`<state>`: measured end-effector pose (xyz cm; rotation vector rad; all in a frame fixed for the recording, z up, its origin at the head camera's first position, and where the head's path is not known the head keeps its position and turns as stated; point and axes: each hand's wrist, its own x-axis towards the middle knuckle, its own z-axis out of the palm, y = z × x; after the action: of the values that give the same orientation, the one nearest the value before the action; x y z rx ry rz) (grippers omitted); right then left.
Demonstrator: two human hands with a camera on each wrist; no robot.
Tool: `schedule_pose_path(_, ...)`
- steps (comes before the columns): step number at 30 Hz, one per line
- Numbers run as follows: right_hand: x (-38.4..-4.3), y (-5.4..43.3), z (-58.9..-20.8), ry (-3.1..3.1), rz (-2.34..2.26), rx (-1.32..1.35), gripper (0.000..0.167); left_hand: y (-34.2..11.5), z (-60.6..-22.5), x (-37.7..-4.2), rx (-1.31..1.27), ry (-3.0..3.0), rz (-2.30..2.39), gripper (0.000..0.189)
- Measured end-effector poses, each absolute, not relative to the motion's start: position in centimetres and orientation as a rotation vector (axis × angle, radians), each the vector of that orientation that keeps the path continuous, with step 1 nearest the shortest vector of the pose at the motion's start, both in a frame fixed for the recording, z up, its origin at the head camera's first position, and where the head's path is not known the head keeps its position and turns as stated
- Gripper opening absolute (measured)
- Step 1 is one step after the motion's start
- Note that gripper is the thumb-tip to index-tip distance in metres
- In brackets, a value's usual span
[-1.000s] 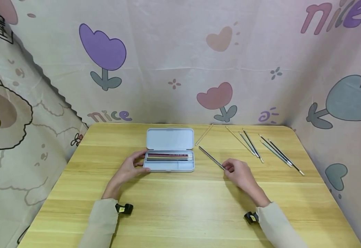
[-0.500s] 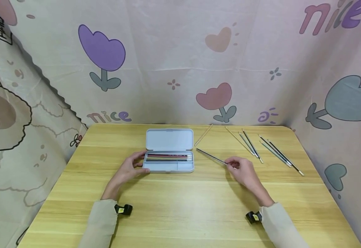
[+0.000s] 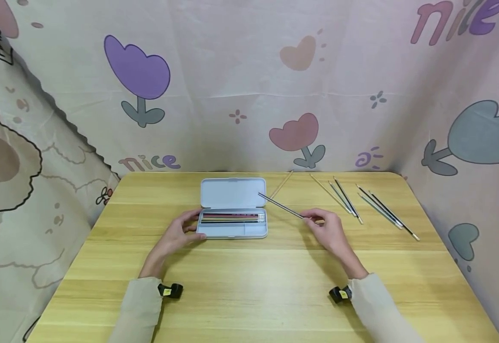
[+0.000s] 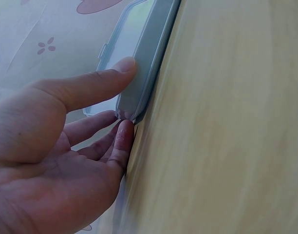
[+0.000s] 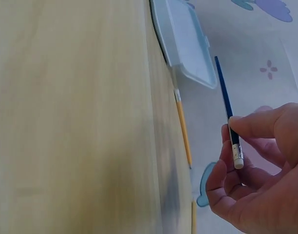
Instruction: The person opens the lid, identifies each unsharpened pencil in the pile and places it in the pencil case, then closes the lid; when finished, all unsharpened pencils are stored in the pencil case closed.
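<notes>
A light blue pencil case (image 3: 255, 233) lies with its lid up, several pencils (image 3: 232, 218) side by side in its rear compartment. My left hand (image 3: 179, 233) holds the case's left end. In the left wrist view the thumb (image 4: 124, 66) lies on the case's side and the fingertips touch its corner. My right hand (image 3: 327, 228) pinches a dark pencil (image 3: 281, 206) near its eraser end, thumb against fingers. That pencil is raised off the table, its far tip in front of the lid's right edge in the head view. The right wrist view shows its white eraser (image 5: 239, 163).
A yellow pencil (image 3: 284, 181) lies just right of the lid. Farther right on the wooden table (image 3: 249, 295) are another yellow pencil (image 3: 324, 187) and several dark and green pencils (image 3: 388, 209). A patterned cloth (image 3: 215, 71) hangs behind the table.
My right hand has lifted the dark pencil and carried it left, so its tip has come up to the lid. The left hand stays on the case.
</notes>
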<state>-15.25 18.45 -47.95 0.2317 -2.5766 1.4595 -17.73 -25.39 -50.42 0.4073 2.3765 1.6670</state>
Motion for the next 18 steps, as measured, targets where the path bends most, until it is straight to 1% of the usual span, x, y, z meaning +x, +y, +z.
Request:
schedule_pose_path(10,-16.4,15.2,-48.4,-2.542,1.52,0.268,0.013,-25.4,-50.4,-17.9,0.385,2.364,1.668,0.084)
schedule_pose_path(18,-17.7,12.6,-48.3,-2.552,1.533,0.308,0.015,-25.4,-50.5,-17.9,0.37,2.387,1.646,0.083)
